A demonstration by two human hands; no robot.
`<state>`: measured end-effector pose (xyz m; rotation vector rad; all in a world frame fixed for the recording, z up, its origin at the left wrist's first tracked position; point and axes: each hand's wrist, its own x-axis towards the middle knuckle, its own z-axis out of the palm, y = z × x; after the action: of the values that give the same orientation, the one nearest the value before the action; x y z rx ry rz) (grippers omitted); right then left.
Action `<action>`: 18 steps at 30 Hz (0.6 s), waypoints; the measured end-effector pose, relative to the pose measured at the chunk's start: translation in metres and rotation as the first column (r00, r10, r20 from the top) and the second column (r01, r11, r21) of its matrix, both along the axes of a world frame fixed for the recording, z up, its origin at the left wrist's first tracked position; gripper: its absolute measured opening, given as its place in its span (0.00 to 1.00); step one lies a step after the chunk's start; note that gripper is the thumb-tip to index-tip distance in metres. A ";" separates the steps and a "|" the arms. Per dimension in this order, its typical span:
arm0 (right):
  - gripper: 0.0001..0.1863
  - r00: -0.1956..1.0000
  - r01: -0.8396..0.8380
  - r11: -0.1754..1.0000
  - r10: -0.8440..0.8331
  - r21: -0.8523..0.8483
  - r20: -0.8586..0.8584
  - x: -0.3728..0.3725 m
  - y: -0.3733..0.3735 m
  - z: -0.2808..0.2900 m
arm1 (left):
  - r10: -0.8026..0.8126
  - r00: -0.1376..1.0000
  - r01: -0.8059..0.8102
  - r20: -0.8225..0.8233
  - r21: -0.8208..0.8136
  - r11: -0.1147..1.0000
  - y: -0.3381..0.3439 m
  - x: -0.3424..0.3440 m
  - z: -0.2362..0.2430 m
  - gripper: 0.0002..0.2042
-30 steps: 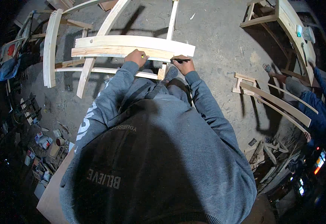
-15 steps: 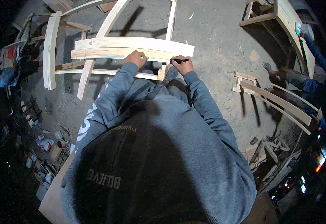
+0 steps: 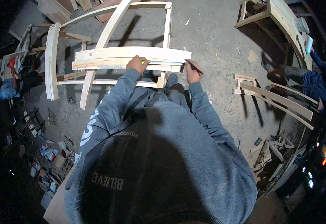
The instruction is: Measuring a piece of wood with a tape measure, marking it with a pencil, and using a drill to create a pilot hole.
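My left hand [image 3: 136,65] is closed around a small yellow tape measure [image 3: 143,62] at the front edge of two stacked pale wooden boards [image 3: 125,52]. The measuring blade [image 3: 166,63] stretches rightward along them. My right hand [image 3: 193,73] grips a dark, slim pen or pencil [image 3: 196,68] just beside the boards’ right end. Underneath, the boards cross members of a larger curved wooden frame [image 3: 113,19]. My feet are partly visible below the boards.
A stack of curved pieces [image 3: 52,59] stands left. At right are a small wooden assembly with long slats [image 3: 275,99] and a larger wooden structure [image 3: 288,20]; a co-worker [image 3: 317,82] in blue is beside them. Another person [image 3: 8,84] is far left. Scrap and containers [image 3: 49,153] lie lower left.
My right hand has moved rightward and down toward the boards’ end, uncovering more tape blade. The whole scene sits slightly lower in view. The co-worker at right has shifted position.
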<state>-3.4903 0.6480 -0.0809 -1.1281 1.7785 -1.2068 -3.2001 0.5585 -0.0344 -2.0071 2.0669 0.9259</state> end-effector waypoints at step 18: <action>0.12 0.999 -0.028 0.997 0.025 0.067 0.040 -0.052 -0.044 -0.019 | -0.084 0.984 0.097 0.160 -0.072 0.993 -0.069 -0.044 -0.001 0.19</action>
<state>-3.5426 0.6044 -0.0997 -1.0794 1.7565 -1.1370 -3.2439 0.4896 -0.0357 -1.9358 2.1196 0.6575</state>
